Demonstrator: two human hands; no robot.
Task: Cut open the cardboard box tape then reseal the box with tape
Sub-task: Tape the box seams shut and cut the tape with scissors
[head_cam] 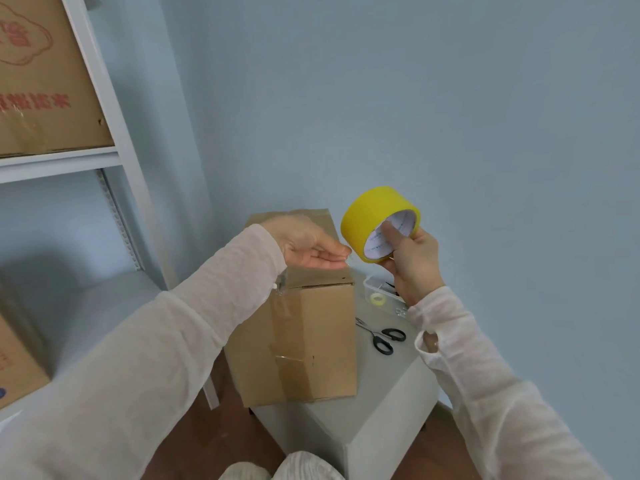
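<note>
A brown cardboard box [304,334] stands upright on a white table [377,403], with clear tape down its front face and its top flaps closed. My right hand [414,265] holds a wide yellow tape roll [372,211] above the box's right edge, thumb inside the white core. My left hand [308,249] hovers over the box top, its fingertips pinched together right at the roll's lower edge, apparently on the tape's free end. Black-handled scissors [384,337] lie on the table to the right of the box.
A small clear plastic container [372,289] holding a small tape roll [377,299] sits behind the scissors. A white metal shelf [114,157] stands at the left with a printed carton [45,81] on it. Another carton [17,362] sits at the lower left. The blue wall is close behind.
</note>
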